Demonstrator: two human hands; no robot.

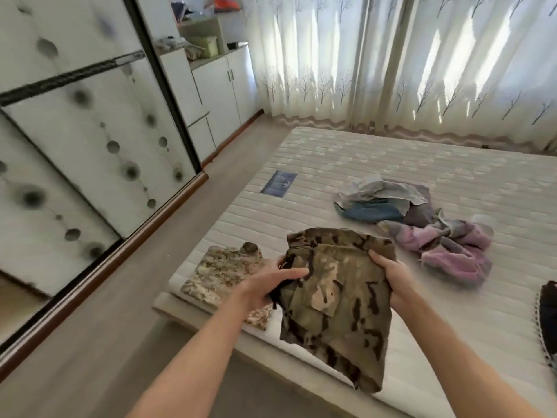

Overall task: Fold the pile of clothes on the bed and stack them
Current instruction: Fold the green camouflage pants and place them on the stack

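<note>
Both hands held a folded dark camouflage cloth garment [334, 303] in the lower centre of the frame, above the near edge of the pale quilted mattress [391, 164]: the left hand [265, 288] gripped its left edge with thumb on top and fingers curled under, and the right hand [391, 276] clasped its right edge, thumb over the fabric. Just left of it a lighter camouflage folded garment [223, 276] lay flat near the mattress corner. In the right middle of the frame sat a loose pile of grey, blue and pink-purple clothes [422, 224], blurred enough that I could not separate the pieces.
</note>
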